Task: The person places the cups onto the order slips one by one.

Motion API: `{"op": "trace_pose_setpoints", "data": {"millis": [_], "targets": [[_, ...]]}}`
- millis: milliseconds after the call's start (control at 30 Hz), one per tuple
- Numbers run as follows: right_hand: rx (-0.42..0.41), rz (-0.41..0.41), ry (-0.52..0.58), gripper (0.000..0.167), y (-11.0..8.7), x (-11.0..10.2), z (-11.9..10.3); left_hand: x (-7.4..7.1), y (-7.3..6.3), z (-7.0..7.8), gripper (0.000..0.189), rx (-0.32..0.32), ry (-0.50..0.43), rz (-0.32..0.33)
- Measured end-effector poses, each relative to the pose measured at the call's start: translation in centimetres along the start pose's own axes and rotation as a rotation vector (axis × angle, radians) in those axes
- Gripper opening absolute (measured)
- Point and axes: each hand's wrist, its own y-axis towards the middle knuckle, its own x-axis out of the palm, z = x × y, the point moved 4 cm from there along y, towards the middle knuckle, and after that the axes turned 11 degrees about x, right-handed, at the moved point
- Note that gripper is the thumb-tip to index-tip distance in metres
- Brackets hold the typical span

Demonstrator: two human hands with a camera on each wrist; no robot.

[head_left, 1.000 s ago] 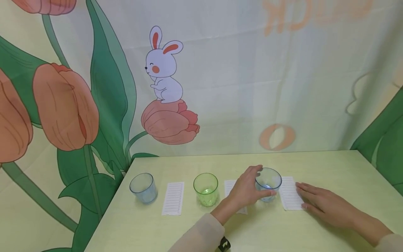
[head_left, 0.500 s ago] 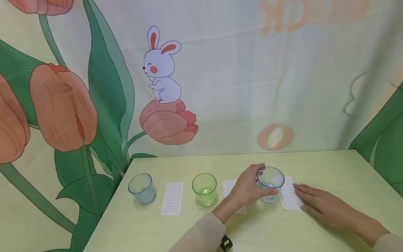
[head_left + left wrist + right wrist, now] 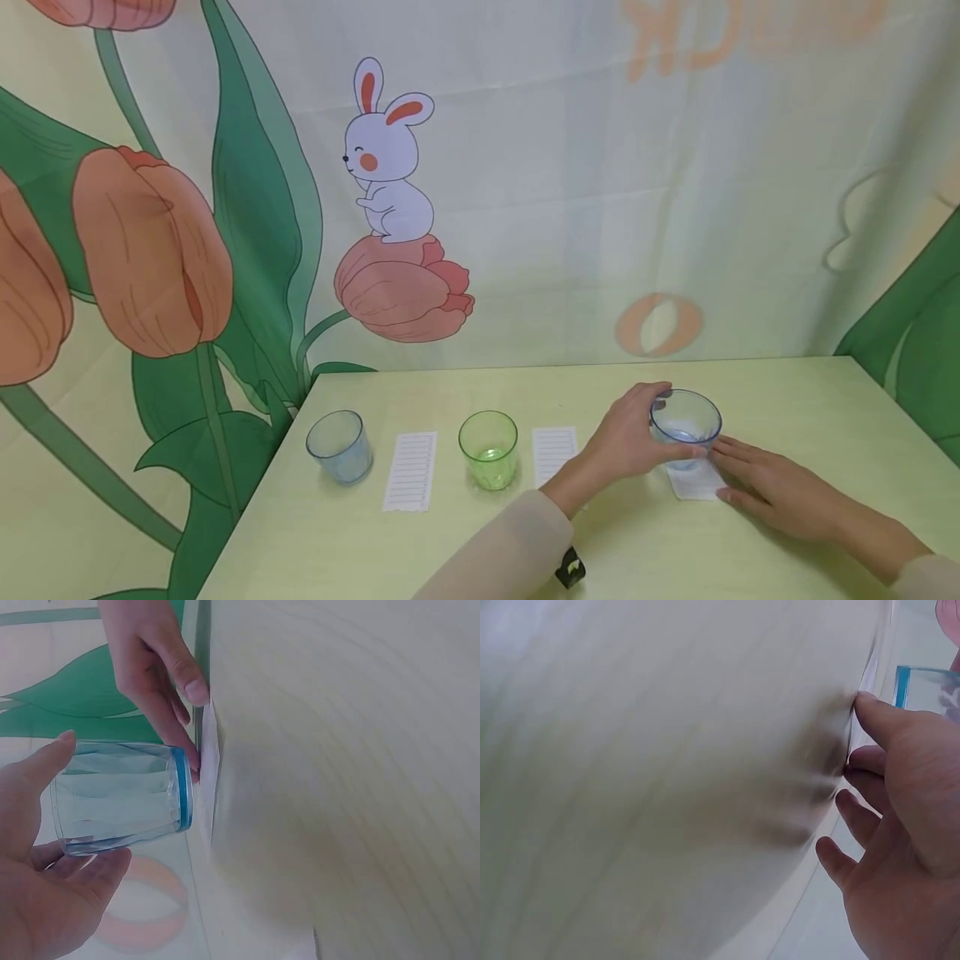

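Blue and see-through, the held cup (image 3: 688, 415) is to the right of the green cup (image 3: 489, 454), well apart from it. The left hand (image 3: 626, 437), also right of the green cup, pinches the held cup by its sides between thumb and fingers; the left wrist view shows it close to upright, with a narrow gap between its base and the right paper slip (image 3: 696, 487). That slip is well to the right of the green cup, partly hidden by the held cup. Farthest right of the green cup, the right hand (image 3: 780, 492) has its fingers stretched out and its thumb set apart, fingertips resting at the slip's edge. Just right of the green cup lies a lined middle slip (image 3: 553, 448), partly covered by the left arm; just left of it lies a lined left slip (image 3: 410, 472), and beyond that stands another blue cup (image 3: 342, 452). Under the green cup spreads a pale yellow-green table (image 3: 390, 558). Behind it hangs a cloth backdrop (image 3: 540, 233), whose printed white rabbit (image 3: 397, 192) sits above and to the left of the green cup.
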Motion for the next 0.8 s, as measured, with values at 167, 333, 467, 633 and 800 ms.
{"op": "trace_pose_setpoints", "data": {"millis": [167, 333, 467, 633, 800], "targets": [[0.007, 0.009, 0.023, 0.053, 0.0, 0.1, 0.3, 0.8, 0.6, 0.5, 0.092, 0.002, 0.001, -0.018], [0.003, 0.025, 0.041, 0.052, -0.1, 0.1, 0.4, 1.3, 0.8, 0.4, 0.092, -0.003, 0.003, -0.017], [0.043, -0.008, 0.042, 0.053, -0.1, 0.1, 0.6, 1.7, 1.0, 0.1, 0.092, -0.011, 0.011, -0.022], [0.068, -0.042, 0.042, 0.054, 0.1, -0.1, 0.6, 1.8, 1.1, 0.1, 0.092, -0.025, 0.019, -0.029], [0.068, -0.040, 0.047, 0.052, 0.1, -0.1, 0.6, 1.8, 1.3, 0.2, 0.092, -0.034, 0.026, -0.038]]}}
